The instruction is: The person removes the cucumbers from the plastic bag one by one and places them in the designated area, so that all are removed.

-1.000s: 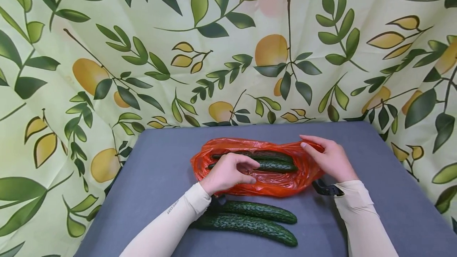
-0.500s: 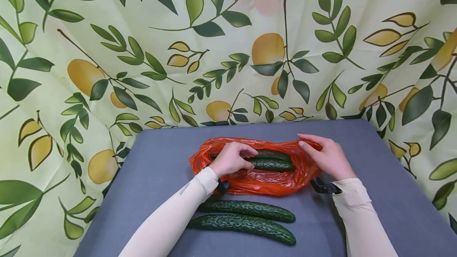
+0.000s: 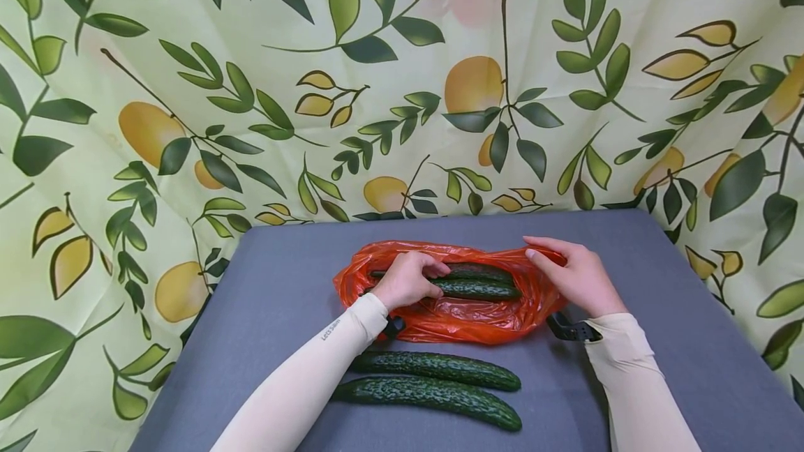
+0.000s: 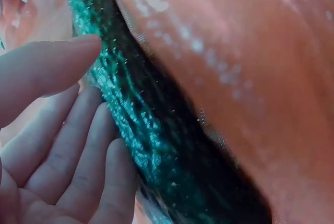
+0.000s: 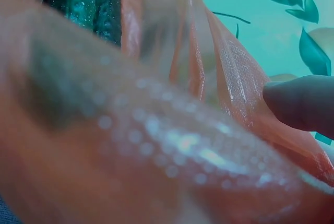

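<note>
In the head view an opened red plastic bag (image 3: 474, 331) lies on the table with two dark green cucumbers inside. My left hand (image 3: 407, 282) reaches in and holds the front cucumber (image 3: 480, 290) near its left part. The left wrist view has the thumb on the bumpy cucumber (image 4: 151, 130), with the fingers along its side. Just behind lies the other bagged cucumber (image 3: 482, 272), partly covered by the hand. My right hand (image 3: 583, 279) pinches the bag's upper right edge. In the right wrist view, its thumb (image 5: 300, 101) touches the thin plastic.
Two more cucumbers, one nearer the bag (image 3: 440, 367) and one closer to me (image 3: 433, 396), lie side by side in front of it. The grey table (image 3: 295, 257) ends at a leaf-patterned cloth (image 3: 402, 124).
My left hand has moved slightly right and down onto the front cucumber in the bag, its fingers closing toward it. The right hand stays at the bag's edge.
</note>
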`<state>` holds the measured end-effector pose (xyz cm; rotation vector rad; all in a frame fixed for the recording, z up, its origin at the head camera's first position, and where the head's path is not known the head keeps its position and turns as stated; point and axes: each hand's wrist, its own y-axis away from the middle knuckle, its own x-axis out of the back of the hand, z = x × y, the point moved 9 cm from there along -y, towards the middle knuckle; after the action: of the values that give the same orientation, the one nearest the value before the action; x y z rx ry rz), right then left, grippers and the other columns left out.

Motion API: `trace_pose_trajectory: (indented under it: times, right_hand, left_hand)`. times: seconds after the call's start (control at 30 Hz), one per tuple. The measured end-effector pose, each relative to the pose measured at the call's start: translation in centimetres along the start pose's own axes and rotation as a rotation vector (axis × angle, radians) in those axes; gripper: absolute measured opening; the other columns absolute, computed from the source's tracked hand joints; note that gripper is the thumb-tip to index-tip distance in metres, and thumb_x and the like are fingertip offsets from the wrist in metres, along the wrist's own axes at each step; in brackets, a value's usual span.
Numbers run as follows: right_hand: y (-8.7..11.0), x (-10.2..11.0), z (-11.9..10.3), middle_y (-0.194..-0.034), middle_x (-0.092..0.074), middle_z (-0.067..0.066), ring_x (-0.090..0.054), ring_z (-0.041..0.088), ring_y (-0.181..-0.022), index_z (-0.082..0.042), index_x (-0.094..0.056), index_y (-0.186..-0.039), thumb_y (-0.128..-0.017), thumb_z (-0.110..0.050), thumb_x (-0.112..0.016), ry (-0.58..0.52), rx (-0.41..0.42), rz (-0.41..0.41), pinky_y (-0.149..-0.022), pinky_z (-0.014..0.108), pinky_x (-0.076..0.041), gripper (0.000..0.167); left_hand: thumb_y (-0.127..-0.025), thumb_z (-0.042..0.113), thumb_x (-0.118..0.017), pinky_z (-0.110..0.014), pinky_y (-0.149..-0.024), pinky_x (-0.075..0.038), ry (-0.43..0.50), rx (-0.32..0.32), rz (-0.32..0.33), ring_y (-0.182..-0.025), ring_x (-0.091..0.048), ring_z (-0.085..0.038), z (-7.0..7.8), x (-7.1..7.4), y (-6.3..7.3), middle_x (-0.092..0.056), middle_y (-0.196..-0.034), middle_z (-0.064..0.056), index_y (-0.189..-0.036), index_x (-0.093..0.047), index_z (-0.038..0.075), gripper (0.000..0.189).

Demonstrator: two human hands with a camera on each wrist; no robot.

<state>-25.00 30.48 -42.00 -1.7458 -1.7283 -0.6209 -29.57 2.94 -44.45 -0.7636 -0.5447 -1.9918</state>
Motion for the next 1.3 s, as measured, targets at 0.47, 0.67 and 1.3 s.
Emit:
trace_pose_trajectory:
  times: [0.47,0.67,1.3]
  right_hand:
    - [0.3,-0.1,-0.4,-0.144,-0.07,0.018,-0.067,0.037,-0.124,-0.023,-0.066,-0.151,-0.108,-0.049,-0.062,-0.01,-0.004,-0.014,-0.088,0.038,-0.056,0.05]
    - [0.5,-0.3,-0.7,-0.143,-0.071,0.017,-0.068,0.037,-0.125,-0.022,-0.067,-0.15,-0.108,-0.049,-0.062,-0.018,0.006,0.009,-0.09,0.038,-0.056,0.05]
    - [1.7,-0.9,-1.1,-0.15,-0.067,0.018,-0.064,0.04,-0.133,-0.019,-0.065,-0.152,-0.109,-0.046,-0.063,-0.064,0.004,0.045,-0.091,0.023,-0.054,0.051]
  left_hand:
    - [-0.083,0.003,-0.091,-0.034,-0.093,-0.061,-0.072,-0.028,0.008,-0.103,-0.074,-0.018,0.6,-0.8,-0.4,-0.082,-0.111,-0.002,-0.118,-0.084,0.014,0.037]
    - [-0.085,0.001,-0.088,-0.035,-0.09,-0.061,-0.085,-0.015,0.021,-0.099,-0.072,-0.018,0.7,-0.8,-0.4,-0.081,-0.108,-0.002,-0.115,-0.084,0.013,0.033]
    - [-0.086,0.001,-0.085,-0.032,-0.094,-0.062,-0.291,-0.071,0.019,-0.112,-0.075,-0.016,1.4,-1.4,0.1,-0.082,-0.12,0.002,-0.119,-0.084,0.018,0.038]
